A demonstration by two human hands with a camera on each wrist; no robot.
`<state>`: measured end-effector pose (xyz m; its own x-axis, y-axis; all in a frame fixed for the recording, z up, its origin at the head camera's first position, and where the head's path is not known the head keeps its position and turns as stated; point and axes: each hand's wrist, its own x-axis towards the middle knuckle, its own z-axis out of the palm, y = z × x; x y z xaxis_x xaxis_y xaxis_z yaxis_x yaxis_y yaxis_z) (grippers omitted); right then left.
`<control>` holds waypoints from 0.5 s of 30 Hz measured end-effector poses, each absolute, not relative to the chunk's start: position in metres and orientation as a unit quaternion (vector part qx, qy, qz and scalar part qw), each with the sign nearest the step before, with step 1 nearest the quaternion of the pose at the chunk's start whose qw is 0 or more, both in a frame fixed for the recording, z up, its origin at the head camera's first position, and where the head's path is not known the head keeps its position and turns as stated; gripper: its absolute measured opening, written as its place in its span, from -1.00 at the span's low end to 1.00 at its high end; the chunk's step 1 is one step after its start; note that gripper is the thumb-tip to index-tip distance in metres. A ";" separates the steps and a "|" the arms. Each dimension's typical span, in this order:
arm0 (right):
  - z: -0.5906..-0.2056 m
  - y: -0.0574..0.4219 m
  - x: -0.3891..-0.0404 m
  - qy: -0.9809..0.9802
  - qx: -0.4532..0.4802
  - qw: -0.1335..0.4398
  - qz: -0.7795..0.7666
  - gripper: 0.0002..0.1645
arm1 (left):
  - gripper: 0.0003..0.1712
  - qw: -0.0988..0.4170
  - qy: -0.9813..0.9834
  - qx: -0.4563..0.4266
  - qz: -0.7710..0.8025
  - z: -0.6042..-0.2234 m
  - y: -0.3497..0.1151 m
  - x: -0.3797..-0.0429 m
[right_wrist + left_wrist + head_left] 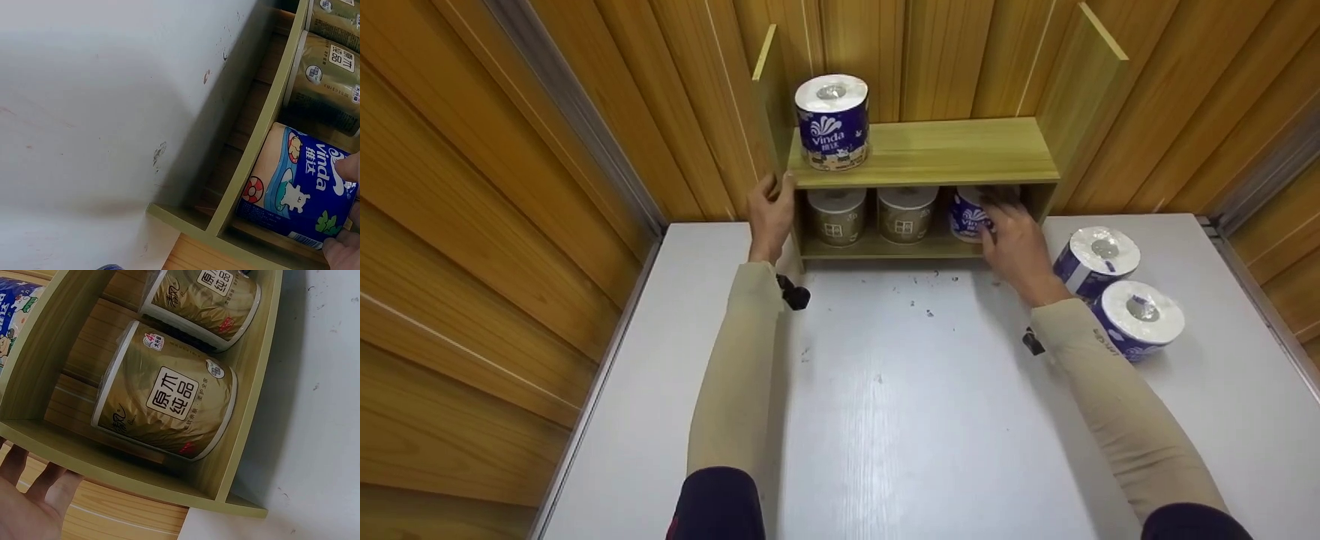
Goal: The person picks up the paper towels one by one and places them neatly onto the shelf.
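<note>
1. Right hand (1020,247): thumb and fingers hold the blue roll (969,216), upright at the right end of the shelf's (960,150) lower tier. I read it as a positioning grip; can't tell whether its base bears weight.
2. Left hand (771,219): fingers apart, touching the shelf's left side board, no roll held. Probably bracing the frame.
3. Gold rolls (838,219) stand left and centre in the shelf's lower tier, labels outward, likely for a neat row.
4. Top roll (832,127): shelf's upper tier, left end.
5. Loose rolls (1129,345): table (870,420), right of the shelf, I guess for right-side reach.
</note>
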<state>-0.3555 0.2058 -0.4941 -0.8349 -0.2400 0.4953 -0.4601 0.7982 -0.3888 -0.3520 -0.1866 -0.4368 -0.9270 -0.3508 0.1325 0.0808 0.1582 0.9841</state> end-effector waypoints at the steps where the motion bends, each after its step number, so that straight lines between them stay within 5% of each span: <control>1: -0.493 0.206 -0.356 -0.924 0.189 0.216 0.255 -0.42 | -0.25 0.168 -0.742 0.091 -0.642 -0.436 -0.187 -0.352; 9: -0.496 0.208 -0.356 -0.916 0.206 0.238 0.246 -0.41 | -0.16 0.134 -0.742 0.105 -0.649 -0.437 -0.187 -0.352; 15: -0.491 0.207 -0.353 -0.930 0.195 0.202 0.237 -0.35 | -0.19 0.151 -0.738 0.100 -0.650 -0.438 -0.187 -0.353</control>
<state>-0.3534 0.2072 -0.4909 -0.8424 -0.2671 0.4680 -0.4582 0.8121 -0.3613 -0.3531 -0.1873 -0.4376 -0.9341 -0.3446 0.0931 0.0484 0.1360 0.9895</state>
